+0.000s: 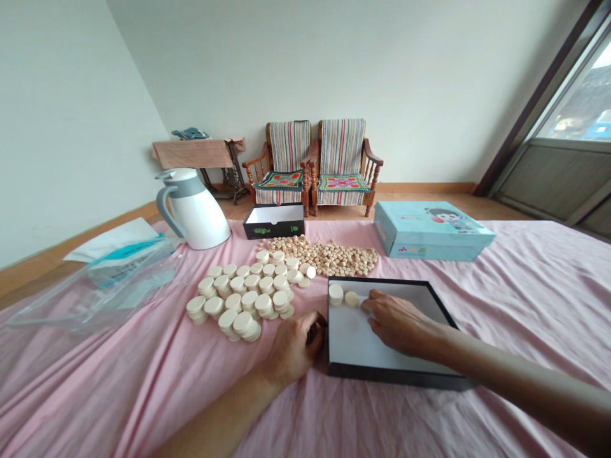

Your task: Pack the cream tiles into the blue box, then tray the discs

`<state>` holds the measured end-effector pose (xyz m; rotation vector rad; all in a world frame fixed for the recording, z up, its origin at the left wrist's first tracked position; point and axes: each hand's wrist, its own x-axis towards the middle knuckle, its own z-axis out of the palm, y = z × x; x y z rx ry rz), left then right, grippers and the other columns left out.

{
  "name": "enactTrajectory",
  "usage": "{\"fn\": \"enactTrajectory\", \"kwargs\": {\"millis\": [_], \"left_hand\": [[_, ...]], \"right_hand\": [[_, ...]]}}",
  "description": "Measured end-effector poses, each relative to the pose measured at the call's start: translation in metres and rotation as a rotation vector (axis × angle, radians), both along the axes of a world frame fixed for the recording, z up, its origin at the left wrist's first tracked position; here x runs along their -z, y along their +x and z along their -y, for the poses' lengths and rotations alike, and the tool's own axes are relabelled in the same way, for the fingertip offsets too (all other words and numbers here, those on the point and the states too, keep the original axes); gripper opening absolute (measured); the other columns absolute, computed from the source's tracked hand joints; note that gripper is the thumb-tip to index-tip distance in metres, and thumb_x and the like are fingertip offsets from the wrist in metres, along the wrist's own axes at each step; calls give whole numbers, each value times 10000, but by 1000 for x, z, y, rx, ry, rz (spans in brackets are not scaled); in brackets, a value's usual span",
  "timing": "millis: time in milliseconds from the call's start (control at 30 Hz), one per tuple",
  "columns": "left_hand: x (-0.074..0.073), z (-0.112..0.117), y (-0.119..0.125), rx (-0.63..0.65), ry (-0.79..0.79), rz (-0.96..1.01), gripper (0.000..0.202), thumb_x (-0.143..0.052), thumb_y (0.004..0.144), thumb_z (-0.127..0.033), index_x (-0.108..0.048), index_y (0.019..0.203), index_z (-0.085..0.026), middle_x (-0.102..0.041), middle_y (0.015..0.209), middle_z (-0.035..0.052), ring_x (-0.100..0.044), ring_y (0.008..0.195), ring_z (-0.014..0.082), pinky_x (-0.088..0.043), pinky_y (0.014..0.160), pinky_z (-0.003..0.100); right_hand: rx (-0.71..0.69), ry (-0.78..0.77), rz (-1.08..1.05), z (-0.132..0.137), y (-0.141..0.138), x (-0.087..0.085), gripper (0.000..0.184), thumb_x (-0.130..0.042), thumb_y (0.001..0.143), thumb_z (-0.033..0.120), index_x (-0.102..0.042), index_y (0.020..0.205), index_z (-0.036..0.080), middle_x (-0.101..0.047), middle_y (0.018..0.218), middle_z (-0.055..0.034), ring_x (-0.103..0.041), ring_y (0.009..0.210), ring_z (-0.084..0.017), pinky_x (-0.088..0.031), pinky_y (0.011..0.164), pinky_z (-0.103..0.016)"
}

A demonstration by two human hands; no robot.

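Observation:
A shallow black box with a white floor (429,289) lies on the pink cloth in front of me. Two pale round discs sit in its far left corner: one small stack (335,294) and one disc (352,298) beside it. My right hand (398,323) lies inside the box, fingertips touching that second disc, fingers stretched flat. My left hand (293,348) rests on the cloth against the box's left wall, fingers curled; what they hold, if anything, is hidden. Several stacks of large pale discs (243,296) stand just left of it.
A heap of small wooden beads (329,254) lies behind the box. A white jug (193,210), a small open black box (274,221), a light blue box (429,232) and a clear plastic bag (109,283) sit further off. Two wooden armchairs (312,165) stand by the wall.

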<state>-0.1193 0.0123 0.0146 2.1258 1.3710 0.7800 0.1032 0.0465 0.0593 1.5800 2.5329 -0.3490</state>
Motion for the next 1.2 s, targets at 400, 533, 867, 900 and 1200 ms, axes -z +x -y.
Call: {"fn": "enactTrajectory", "kwargs": {"millis": [400,533,867,900,1200], "left_hand": [[4,0,0,9,4,14,126,-478,792,-105,-584,756,-162,-656,711,16,-578,629,130,-359,548,209],[4,0,0,1,-15,13,113,-488,789,-113,-585,754,-161,-641,690,8,-555,604,121,-339,530,207],[5,0,-3,8,-18,-26,127,-484,781,-97,-595,787,-158,-639,707,9,-555,615,122,-345,557,214],[5,0,-3,10,-21,-23,134,-481,778,-91,-596,792,-158,-642,715,10,-561,623,122,-350,562,213],[6,0,-5,19,-35,-8,144,-479,761,-74,-594,777,-160,-631,698,5,-553,613,113,-344,549,206]], "right_hand": [[-81,74,-36,-12,1,-19,216,-431,818,134,-628,733,154,-653,757,-92,-625,697,-180,-347,578,-252],[-183,218,-182,-41,-17,-47,194,-459,790,114,-648,776,155,-670,743,-66,-609,700,-156,-356,607,-231],[-297,39,-95,-134,-102,-29,377,-606,629,55,-687,987,143,-695,996,-76,-618,882,-191,-413,685,-213],[-301,18,-99,-137,-105,-24,356,-629,623,73,-691,965,146,-699,972,-67,-619,862,-186,-414,671,-210],[-203,-126,-276,-163,-100,-18,196,-598,736,137,-677,914,111,-707,860,-51,-615,727,-121,-435,591,-176]]}}
